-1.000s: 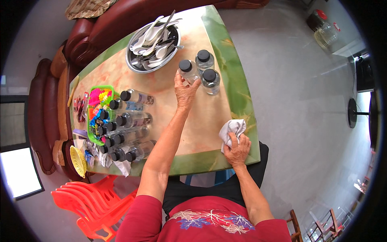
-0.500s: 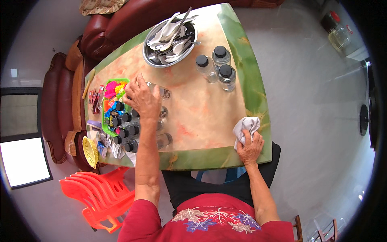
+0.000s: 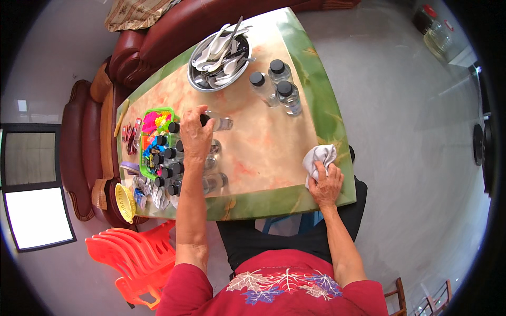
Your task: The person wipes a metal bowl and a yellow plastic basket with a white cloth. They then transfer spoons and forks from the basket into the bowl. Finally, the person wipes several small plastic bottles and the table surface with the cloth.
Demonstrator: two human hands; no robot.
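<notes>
My left hand [image 3: 197, 138] curls its thumb and fingers around the black-capped end of a clear bottle [image 3: 223, 124] that lies on its side. Beneath and beside my left forearm lie several more clear bottles [image 3: 213, 182] with black caps, partly hidden by the arm. My right hand [image 3: 327, 185] grips a crumpled white cloth [image 3: 320, 156] on the table's green border, near the front right corner. Farther back on the right, three clear bottles with black caps stand upright, one of them the nearest bottle [image 3: 290, 103].
A metal bowl [image 3: 196, 80] full of spoons stands at the back of the table [image 3: 263, 152]. At the left are a green basket [image 3: 171, 111] of colourful small items and a yellow basket [image 3: 125, 203]. Red stacked chairs [image 3: 129, 253] and a brown sofa [image 3: 84, 142] flank the table.
My left hand has shifted slightly right, and its spread fingers have drawn in around the bottle's capped end. My right hand stays on the cloth. The whole view has shifted a little.
</notes>
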